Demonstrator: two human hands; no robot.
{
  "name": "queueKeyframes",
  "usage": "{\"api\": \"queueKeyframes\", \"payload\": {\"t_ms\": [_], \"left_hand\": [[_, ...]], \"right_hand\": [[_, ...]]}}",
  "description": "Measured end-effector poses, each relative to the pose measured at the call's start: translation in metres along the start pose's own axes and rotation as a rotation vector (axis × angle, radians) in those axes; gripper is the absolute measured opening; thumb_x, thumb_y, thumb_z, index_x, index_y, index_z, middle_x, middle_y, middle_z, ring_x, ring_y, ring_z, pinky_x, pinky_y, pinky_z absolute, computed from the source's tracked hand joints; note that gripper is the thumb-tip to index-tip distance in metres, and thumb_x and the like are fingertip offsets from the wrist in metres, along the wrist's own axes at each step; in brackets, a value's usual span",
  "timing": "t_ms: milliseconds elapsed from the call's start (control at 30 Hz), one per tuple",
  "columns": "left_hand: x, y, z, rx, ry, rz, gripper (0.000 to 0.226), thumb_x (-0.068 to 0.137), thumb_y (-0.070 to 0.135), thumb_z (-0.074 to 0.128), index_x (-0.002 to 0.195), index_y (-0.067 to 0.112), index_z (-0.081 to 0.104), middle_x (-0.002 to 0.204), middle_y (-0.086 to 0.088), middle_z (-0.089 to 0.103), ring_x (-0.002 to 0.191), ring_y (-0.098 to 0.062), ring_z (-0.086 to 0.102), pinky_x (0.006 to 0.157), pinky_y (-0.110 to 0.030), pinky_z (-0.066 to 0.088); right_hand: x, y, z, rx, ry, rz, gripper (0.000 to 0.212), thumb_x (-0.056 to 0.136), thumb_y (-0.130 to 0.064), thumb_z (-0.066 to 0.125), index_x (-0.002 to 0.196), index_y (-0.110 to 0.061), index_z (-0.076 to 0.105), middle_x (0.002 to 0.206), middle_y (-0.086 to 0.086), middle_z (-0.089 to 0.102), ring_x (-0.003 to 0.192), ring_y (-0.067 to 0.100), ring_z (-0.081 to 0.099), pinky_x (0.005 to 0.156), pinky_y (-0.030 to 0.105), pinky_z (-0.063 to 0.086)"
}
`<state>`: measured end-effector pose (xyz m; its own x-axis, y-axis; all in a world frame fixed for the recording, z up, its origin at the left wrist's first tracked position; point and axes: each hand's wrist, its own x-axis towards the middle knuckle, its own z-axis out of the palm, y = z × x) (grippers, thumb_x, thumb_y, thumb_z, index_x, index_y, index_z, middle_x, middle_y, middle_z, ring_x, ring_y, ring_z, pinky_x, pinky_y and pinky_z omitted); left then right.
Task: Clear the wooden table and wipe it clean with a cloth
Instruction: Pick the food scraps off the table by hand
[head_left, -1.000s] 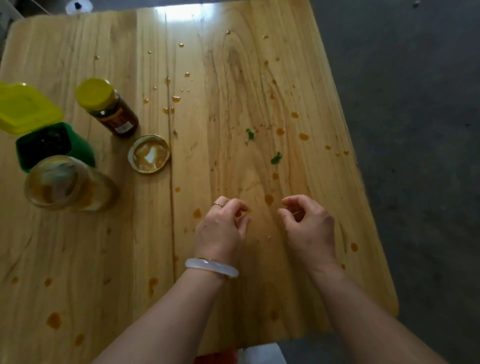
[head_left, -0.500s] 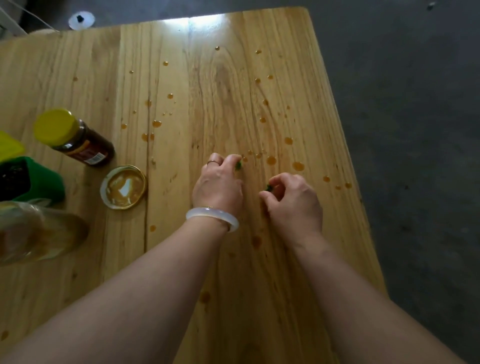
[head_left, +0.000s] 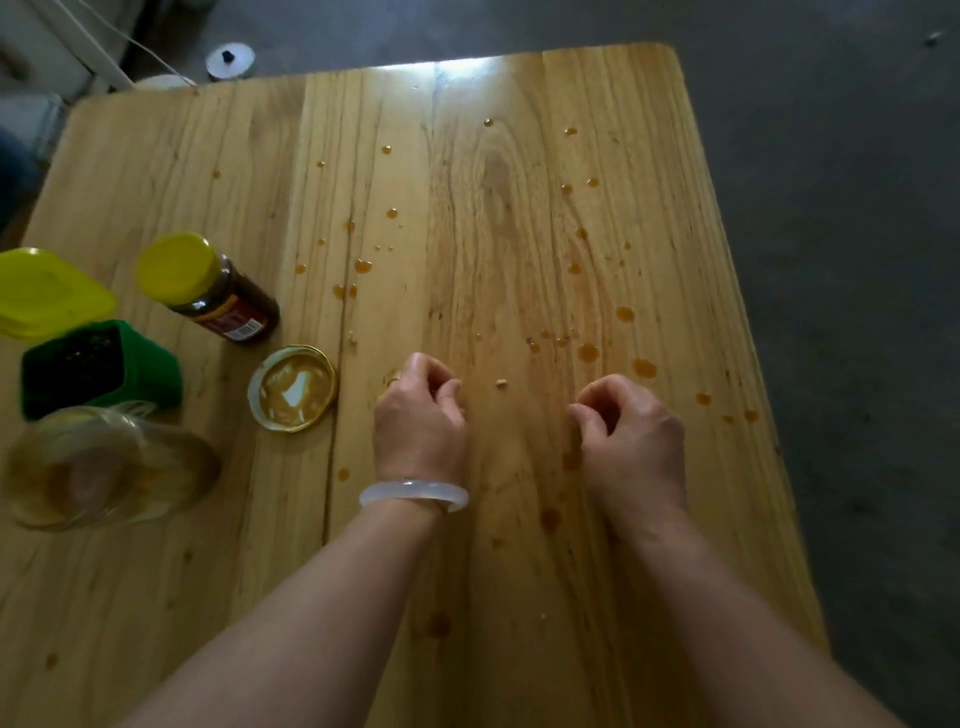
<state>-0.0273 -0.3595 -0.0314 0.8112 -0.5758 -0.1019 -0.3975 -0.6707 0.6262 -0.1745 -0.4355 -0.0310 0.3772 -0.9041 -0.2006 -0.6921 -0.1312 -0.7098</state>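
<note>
- Head view is showing my left hand and my right hand hovering side by side over the near middle of the wooden table, with a bare strip of wood between them.
- Both grips are curling in, fingertips drawn toward the thumbs as if pinching something tiny; I cannot tell whether either grip is actually holding anything, since nothing is showing between the fingers.
- A small pale crumb is lying on the table between my two hands, slightly beyond them and touching neither.
- Left of my left hand, the gold jar lid is lying upside down, smeared with sauce.
- Beyond that lid, the yellow-capped sauce jar is standing upright; further left, the green container is sitting open with its yellow lid beside it.
- Nearer to me than the lid, the glass jar is standing open.
- Orange-brown drops are dotting the wood beyond my right hand, and more are scattering across the far half and the near edge.
- Judging by all this, I am only starting: the jars, lids and container are waiting to be removed, the crumb needs picking up, and no cloth is in sight, so the wiping is not yet begun.
</note>
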Motion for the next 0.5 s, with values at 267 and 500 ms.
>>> {"api": "queueKeyframes", "payload": {"t_ms": [267, 500], "left_hand": [[-0.004, -0.019, -0.016, -0.027, -0.051, -0.052, 0.011, 0.083, 0.02, 0.069, 0.09, 0.022, 0.06, 0.083, 0.006, 0.062, 0.079, -0.011, 0.06, 0.073, -0.029, 0.054], [-0.016, -0.03, -0.032, 0.08, -0.138, -0.001, 0.009, 0.084, 0.03, 0.068, 0.085, 0.022, 0.066, 0.088, 0.007, 0.058, 0.081, -0.009, 0.055, 0.075, -0.026, 0.05]], "right_hand": [[0.023, -0.043, 0.032, -0.086, -0.098, -0.121, 0.016, 0.093, -0.022, 0.063, 0.109, -0.02, 0.067, 0.1, -0.006, 0.065, 0.092, 0.007, 0.06, 0.075, 0.015, 0.047], [0.028, -0.046, 0.046, -0.328, -0.089, -0.179, 0.012, 0.097, -0.027, 0.057, 0.098, -0.02, 0.066, 0.093, -0.005, 0.056, 0.082, 0.01, 0.054, 0.071, 0.022, 0.045]]}}
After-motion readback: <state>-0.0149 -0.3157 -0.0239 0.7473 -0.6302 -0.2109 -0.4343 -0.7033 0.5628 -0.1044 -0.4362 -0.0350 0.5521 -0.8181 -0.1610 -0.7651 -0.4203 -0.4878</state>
